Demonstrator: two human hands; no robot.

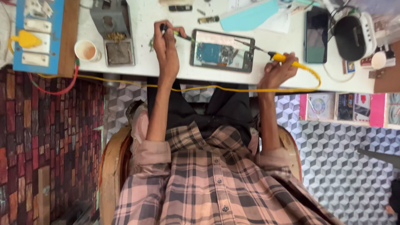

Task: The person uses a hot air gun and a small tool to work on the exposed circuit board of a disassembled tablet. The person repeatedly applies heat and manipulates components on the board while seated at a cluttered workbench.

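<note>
paper cup (86, 50) on the white desk (143, 62) | left hand (166, 46) pinched on tweezers (180, 34) | opened phone (222, 50) between the hands – circuit board showing | right hand (278, 71) gripping yellow soldering iron (266, 53) – tip over phone | dark phone (316, 34) beyond

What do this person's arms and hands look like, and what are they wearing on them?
Both hands, the left hand and the right hand, are bare, with no gloves, and I can make out no rings or watch. The forearms are uncovered. Pink-and-grey plaid shirt sleeves are rolled up near the elbows.
</note>
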